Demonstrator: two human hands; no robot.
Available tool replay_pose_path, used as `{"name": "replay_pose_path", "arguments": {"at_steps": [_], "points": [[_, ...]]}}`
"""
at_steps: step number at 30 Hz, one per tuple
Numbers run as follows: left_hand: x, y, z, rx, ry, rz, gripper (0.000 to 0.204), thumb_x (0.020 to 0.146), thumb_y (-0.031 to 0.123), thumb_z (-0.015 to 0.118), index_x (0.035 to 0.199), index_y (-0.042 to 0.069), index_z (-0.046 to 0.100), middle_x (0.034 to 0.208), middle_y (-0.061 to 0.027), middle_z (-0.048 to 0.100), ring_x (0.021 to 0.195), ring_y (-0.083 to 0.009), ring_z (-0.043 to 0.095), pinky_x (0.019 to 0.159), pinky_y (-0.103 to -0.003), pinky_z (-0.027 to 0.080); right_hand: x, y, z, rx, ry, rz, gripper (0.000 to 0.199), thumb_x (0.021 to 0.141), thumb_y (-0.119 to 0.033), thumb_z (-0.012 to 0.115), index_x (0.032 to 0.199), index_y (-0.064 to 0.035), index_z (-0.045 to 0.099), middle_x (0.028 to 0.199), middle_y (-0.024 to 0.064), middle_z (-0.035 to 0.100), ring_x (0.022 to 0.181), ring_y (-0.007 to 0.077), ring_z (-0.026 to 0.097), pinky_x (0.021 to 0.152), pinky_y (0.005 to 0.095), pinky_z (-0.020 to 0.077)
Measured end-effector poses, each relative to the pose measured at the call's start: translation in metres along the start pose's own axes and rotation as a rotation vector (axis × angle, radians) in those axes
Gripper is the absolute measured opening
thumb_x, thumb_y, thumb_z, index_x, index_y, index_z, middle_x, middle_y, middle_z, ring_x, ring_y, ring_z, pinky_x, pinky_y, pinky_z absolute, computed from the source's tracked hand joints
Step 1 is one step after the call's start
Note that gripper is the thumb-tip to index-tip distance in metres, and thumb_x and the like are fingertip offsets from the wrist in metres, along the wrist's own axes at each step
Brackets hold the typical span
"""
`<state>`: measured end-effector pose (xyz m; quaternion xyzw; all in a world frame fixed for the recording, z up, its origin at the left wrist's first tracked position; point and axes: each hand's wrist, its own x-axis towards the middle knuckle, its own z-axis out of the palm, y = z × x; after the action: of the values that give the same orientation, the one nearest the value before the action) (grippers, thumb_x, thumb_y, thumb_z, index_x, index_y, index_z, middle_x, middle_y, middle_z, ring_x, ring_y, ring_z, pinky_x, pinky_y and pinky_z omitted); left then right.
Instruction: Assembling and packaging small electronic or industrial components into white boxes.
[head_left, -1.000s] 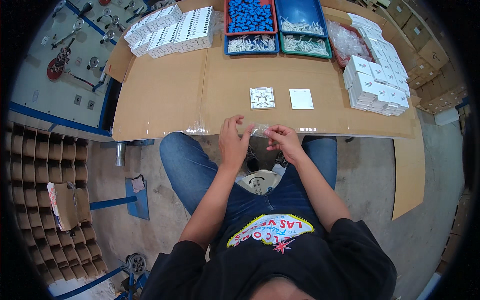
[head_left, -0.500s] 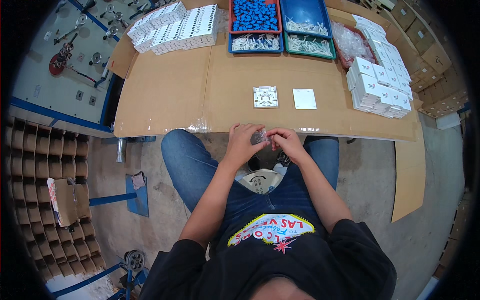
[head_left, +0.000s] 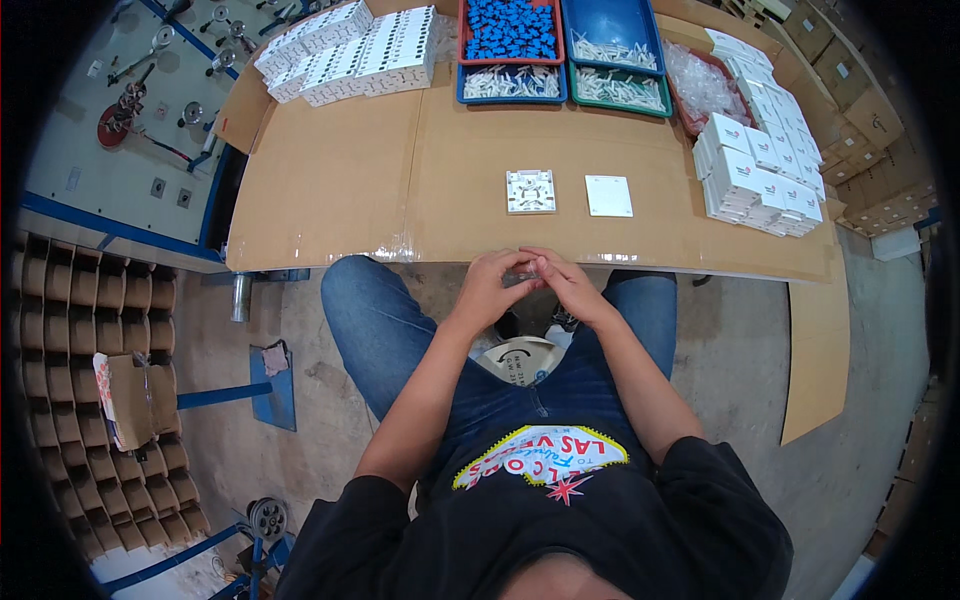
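Just off the near edge of the cardboard-covered table, my left hand (head_left: 489, 286) and my right hand (head_left: 572, 284) meet over my lap. Their fingers are closed around a small clear plastic bag (head_left: 519, 270), mostly hidden now; its contents, if any, cannot be made out. On the table ahead lies a square white plastic base (head_left: 530, 192) with moulded fittings inside. To its right is a flat, square white cover plate (head_left: 608, 196). Neither hand touches these two pieces.
Trays stand at the back: a red tray (head_left: 463, 35) of blue parts, blue and green ones (head_left: 620, 108) of small white parts. A reddish tray of clear plastic bags (head_left: 703, 82) is beside white boxes (head_left: 755, 185). More boxes (head_left: 365, 60) are stacked back left.
My right hand has moved in against my left, fingertips now together. The clear bag, showing between them before, is mostly covered. The pieces on the table have stayed put.
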<state>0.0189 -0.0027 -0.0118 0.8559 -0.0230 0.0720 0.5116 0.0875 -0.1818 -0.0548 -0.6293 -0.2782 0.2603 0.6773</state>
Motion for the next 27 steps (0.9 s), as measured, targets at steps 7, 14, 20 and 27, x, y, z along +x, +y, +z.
{"name": "replay_pose_path", "arguments": {"at_steps": [7,14,20,27], "points": [[-0.002,0.007,0.001,0.008,-0.051,0.052,0.035,0.079,0.011,0.075,0.112,0.001,0.067,0.106,-0.0139,0.070,0.099,-0.0279,0.067,0.089,-0.036,0.051,-0.001,-0.006,0.001,0.132,-0.098,0.202,0.058,0.108,-0.046,0.037,0.141,0.0002,0.049,0.126,0.0118,0.062,0.113,0.0185,0.060,0.094,0.0296,0.0486],[0.003,0.008,0.005,0.013,-0.061,0.073,0.034,0.081,0.009,0.073,0.114,0.005,0.068,0.107,-0.0132,0.070,0.096,-0.0318,0.068,0.086,-0.038,0.053,-0.002,-0.004,-0.007,0.041,-0.141,0.288,0.061,0.106,-0.053,0.037,0.132,-0.0004,0.055,0.122,0.0096,0.064,0.108,0.0171,0.061,0.094,0.0295,0.0490],[0.000,0.014,0.007,-0.126,-0.030,-0.054,0.033,0.083,0.011,0.073,0.116,0.005,0.068,0.104,-0.0124,0.071,0.092,-0.0266,0.069,0.084,-0.034,0.053,-0.002,-0.011,-0.009,0.082,-0.094,0.285,0.061,0.106,-0.052,0.037,0.139,-0.0026,0.051,0.120,0.0080,0.066,0.109,0.0161,0.061,0.093,0.0309,0.0497],[0.002,-0.009,0.010,-0.271,0.063,-0.169,0.031,0.089,0.018,0.073,0.114,0.001,0.067,0.097,-0.0121,0.072,0.088,-0.0179,0.068,0.080,-0.031,0.052,0.007,-0.049,-0.026,0.021,0.046,0.205,0.052,0.107,-0.045,0.041,0.130,-0.0039,0.063,0.121,0.0081,0.068,0.110,0.0169,0.064,0.091,0.0305,0.0509]]}}
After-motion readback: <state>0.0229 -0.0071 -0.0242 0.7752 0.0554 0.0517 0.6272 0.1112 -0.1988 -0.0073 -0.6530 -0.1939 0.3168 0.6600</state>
